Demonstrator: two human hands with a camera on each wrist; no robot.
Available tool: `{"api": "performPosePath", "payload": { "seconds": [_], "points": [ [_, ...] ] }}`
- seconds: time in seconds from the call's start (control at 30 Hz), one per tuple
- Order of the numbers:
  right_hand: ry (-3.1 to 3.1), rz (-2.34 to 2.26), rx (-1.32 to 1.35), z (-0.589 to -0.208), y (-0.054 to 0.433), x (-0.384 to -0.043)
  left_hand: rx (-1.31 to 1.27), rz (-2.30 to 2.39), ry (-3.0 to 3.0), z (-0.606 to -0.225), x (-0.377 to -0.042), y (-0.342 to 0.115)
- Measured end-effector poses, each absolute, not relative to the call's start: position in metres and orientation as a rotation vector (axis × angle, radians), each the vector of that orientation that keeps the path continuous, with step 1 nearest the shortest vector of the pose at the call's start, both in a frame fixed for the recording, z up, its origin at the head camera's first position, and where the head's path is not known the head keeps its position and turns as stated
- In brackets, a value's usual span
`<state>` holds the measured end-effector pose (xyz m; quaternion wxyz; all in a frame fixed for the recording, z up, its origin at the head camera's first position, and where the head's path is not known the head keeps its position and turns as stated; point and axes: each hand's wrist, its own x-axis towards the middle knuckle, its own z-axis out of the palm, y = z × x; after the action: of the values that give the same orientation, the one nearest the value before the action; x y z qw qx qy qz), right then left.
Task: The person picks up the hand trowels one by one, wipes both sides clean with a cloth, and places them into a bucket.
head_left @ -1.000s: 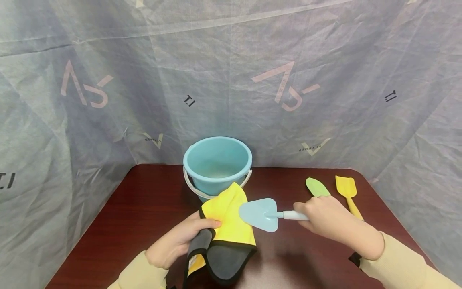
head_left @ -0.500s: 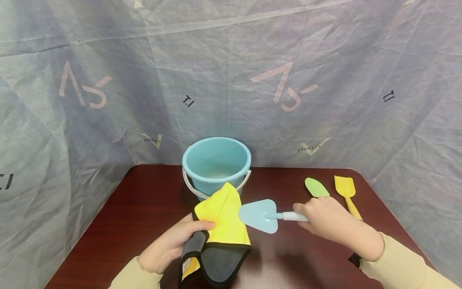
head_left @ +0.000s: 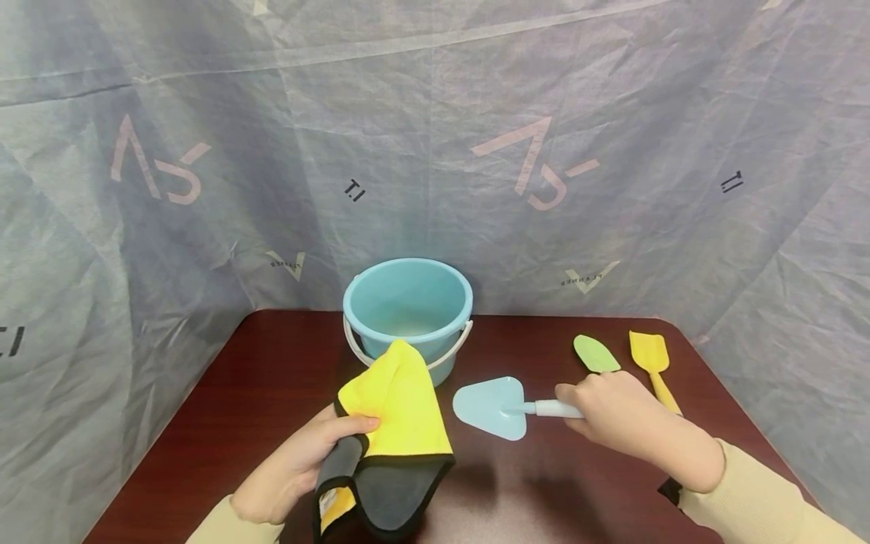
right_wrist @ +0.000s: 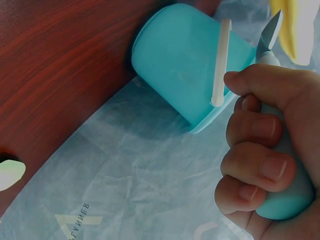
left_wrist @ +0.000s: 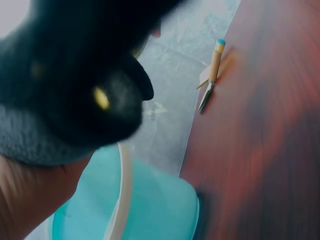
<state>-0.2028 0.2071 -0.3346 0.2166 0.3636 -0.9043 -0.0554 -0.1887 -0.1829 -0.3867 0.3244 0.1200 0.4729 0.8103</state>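
My left hand point(head_left: 299, 457) grips a folded cloth point(head_left: 401, 408), yellow on one side and grey with black edging on the other, held up above the table. In the left wrist view the cloth's dark folds point(left_wrist: 105, 105) blur across the upper left. My right hand point(head_left: 612, 415) has its fingers wrapped round the handle of a light blue trowel point(head_left: 491, 408), whose blade points left toward the cloth, a small gap apart from it. The right wrist view shows that handle's teal end point(right_wrist: 287, 206) below the curled fingers.
Behind the cloth a light blue bucket point(head_left: 381, 347) with a white handle stands upright on the dark red table point(head_left: 285, 370). A green-bladed tool point(head_left: 596, 353) and a yellow shovel point(head_left: 650, 352) lie at the right. A grey printed sheet point(head_left: 421, 151) hangs along the back.
My left hand has moved left with the cloth, away from the trowel's blade, which earlier lay against or in front of the cloth. The right hand and trowel have barely moved.
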Motion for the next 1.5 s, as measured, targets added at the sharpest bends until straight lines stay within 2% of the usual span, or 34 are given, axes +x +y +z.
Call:
{"api": "performPosePath", "payload": {
  "seconds": [0.3,0.67,1.1,1.5],
  "points": [
    [-2.471,-0.145,0.997,-0.333,0.208,-0.204,0.244,2.152,1.396,-0.397,-0.188,-0.194],
    [-2.479,-0.122,0.986,-0.327,0.206,-0.203,0.197,2.095,1.428,-0.423,-0.194,-0.185],
    [-2.491,-0.081,0.972,-0.322,0.202,-0.203,0.140,2.044,1.430,-0.433,-0.207,-0.150],
    [-2.481,-0.067,0.966,-0.320,0.198,-0.204,0.204,1.997,1.476,-0.432,-0.220,-0.119]
  ]
}}
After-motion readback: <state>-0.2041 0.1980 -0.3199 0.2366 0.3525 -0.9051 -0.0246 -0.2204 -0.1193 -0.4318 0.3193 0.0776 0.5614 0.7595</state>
